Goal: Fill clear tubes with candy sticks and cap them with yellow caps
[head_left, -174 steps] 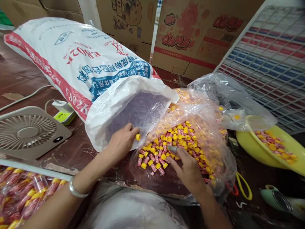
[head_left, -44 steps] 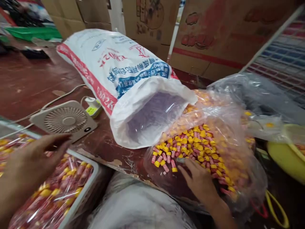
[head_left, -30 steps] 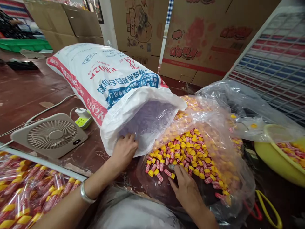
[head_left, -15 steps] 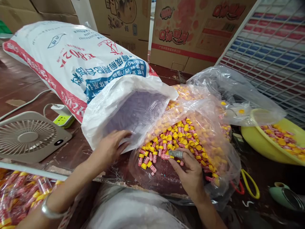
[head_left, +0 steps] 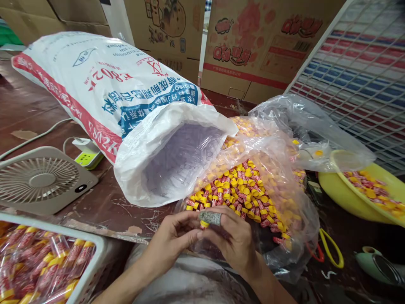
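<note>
My left hand (head_left: 177, 236) and my right hand (head_left: 232, 236) meet in front of the pile, fingertips close together. Pinched in my right fingers is a small yellow-capped piece (head_left: 204, 224); a grey wrap (head_left: 211, 218) covers one finger of that hand. My left fingers are curled closed beside it, and what they hold is hidden. Just beyond lies a heap of small red-and-white patterned pieces with yellow caps (head_left: 240, 185), spilling from a clear plastic bag (head_left: 284, 198). To its left, a white woven sack (head_left: 126, 173) gapes open, with clear plastic tubes (head_left: 186, 156) inside.
At lower left, a white basket (head_left: 100, 249) holds filled clear tubes with yellow caps. A fan (head_left: 44, 181) and a power strip (head_left: 87, 158) stand behind it. To the right are a yellow bowl (head_left: 332, 185), yellow-handled scissors (head_left: 332, 249) and a wire rack (head_left: 354, 84). Cardboard boxes (head_left: 240, 80) line the back.
My left hand has left the sack's mouth and come right and nearer to me. My right hand has drawn back left from the pile with a yellow-capped piece, meeting the left.
</note>
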The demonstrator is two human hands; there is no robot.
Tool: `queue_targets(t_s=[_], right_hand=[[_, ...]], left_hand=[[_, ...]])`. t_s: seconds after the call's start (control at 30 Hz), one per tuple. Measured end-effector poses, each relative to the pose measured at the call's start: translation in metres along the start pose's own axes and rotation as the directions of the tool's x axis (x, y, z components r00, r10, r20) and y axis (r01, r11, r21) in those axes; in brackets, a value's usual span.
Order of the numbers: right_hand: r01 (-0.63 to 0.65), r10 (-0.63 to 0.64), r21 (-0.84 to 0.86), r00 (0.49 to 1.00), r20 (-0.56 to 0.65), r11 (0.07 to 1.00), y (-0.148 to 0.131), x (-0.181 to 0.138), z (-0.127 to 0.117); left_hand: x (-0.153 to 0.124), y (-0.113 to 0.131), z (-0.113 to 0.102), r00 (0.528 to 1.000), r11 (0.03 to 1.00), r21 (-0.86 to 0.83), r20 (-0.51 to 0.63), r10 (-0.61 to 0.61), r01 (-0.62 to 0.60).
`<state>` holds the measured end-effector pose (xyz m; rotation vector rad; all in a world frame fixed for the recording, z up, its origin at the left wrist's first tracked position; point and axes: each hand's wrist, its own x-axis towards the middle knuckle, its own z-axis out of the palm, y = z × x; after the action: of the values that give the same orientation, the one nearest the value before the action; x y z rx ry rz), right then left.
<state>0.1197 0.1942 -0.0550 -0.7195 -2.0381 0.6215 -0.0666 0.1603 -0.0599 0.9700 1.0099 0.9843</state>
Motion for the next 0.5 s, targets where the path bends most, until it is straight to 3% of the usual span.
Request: queue_targets(t_s=[0.1, 0.2, 0.3, 0.4, 0.47, 0.5], right_hand=[[0.095, -0.082, -0.111, 0.990, 0.115, 0.989, 0.002, -0.007, 0.007], [0.097, -0.089, -0.241, 0.995, 0.046, 0.966, 0.005, -0.017, 0.020], [0.067, -0.062, -0.255, 0.998, 0.026, 0.965, 0.005, -0.022, 0.028], [0.056, -0.012, -0.213, 0.979, 0.202, 0.976, 0.007, -0.021, 0.021], [-0.006, 0.059, -0.207, 0.965, 0.254, 0.978, 0.013, -0.019, 0.011], [-0.056, 0.107, -0.226, 0.969, 0.221, 0.973, 0.019, -0.018, 0.007]], left_hand=[[0.000, -0.006, 0.004, 0.995, 0.979, -0.180, -0.025, -0.099, 0.093], [0.001, -0.014, 0.013, 0.985, 0.925, -0.349, -0.030, -0.172, 0.151], [0.002, -0.018, 0.023, 0.973, 0.873, -0.437, 0.021, -0.229, 0.215], [0.002, -0.015, 0.019, 0.965, 0.898, -0.360, 0.026, -0.261, 0.252], [0.007, -0.007, 0.002, 0.983, 0.972, -0.162, -0.041, -0.179, 0.171], [0.011, -0.001, -0.010, 0.992, 0.996, 0.007, -0.093, -0.088, 0.089]])
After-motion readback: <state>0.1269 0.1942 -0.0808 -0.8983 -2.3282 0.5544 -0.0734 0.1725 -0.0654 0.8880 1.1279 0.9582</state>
